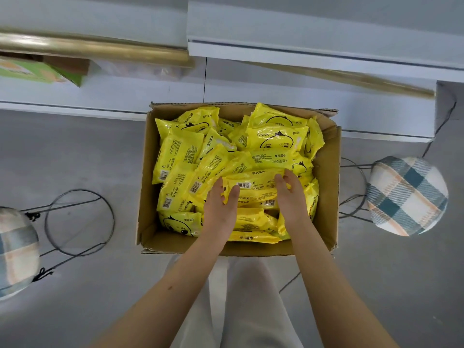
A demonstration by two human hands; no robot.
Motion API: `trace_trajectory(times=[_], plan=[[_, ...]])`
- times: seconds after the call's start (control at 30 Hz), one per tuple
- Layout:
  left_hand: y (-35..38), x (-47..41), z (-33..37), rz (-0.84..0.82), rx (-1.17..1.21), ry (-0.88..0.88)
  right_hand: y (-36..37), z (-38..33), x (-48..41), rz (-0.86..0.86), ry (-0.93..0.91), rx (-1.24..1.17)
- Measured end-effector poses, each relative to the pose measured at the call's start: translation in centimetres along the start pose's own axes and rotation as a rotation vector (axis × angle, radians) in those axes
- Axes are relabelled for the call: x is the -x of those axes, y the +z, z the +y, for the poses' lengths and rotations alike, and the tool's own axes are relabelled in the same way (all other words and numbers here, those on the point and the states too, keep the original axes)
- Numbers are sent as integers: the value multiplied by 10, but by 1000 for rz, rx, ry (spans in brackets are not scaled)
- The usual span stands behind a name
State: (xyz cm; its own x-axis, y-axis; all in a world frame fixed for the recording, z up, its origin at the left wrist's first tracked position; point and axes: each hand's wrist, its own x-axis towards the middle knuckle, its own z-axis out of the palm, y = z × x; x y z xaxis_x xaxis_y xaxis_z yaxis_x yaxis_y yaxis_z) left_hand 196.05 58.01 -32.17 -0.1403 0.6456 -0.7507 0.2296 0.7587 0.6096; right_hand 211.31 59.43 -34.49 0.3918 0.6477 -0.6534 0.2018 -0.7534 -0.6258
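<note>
Both hands, left hand (220, 207) and right hand (291, 194), clasp a yellow packet (253, 184).

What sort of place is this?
Likely a shop aisle mid-restock: white display shelves with gold metal rails, an open brown cardboard carton of yellow plastic wipe packs on the grey floor. The left hand and right hand grip one pack.

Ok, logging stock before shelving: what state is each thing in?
Cardboard box: open, filled with yellow packs.
Barcode pack: atop the others, held at both ends.
Left hand: grips the pack's left end.
Right hand: grips its right end.
Plaid stool: upright, right of the box.
</note>
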Motion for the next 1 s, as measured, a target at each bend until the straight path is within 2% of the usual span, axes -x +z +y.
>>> trace_trajectory(times=[0.17,0.3,0.4,0.5,0.63,0.73,0.83,0.93,1.0], plan=[[-10,4,6,23,196,-56,-3,1,2,70,94,-218],[-11,10,11,41,131,4,-3,3,7,122,143,-231],[-9,12,10,120,151,59,-1,6,14,80,125,-214],[-14,10,6,203,218,95,0,9,20,30,133,-300],[-24,3,3,260,271,41,2,11,27,-53,105,-408],[-29,-2,2,210,234,-86,5,10,32,-108,125,-543],[-35,-8,-5,73,131,-176,7,7,33,-108,130,-612],[-43,-9,-16,-68,8,-183,7,4,29,-144,148,-676],[-46,-11,-21,-98,-92,-156,8,1,27,-204,145,-668]])
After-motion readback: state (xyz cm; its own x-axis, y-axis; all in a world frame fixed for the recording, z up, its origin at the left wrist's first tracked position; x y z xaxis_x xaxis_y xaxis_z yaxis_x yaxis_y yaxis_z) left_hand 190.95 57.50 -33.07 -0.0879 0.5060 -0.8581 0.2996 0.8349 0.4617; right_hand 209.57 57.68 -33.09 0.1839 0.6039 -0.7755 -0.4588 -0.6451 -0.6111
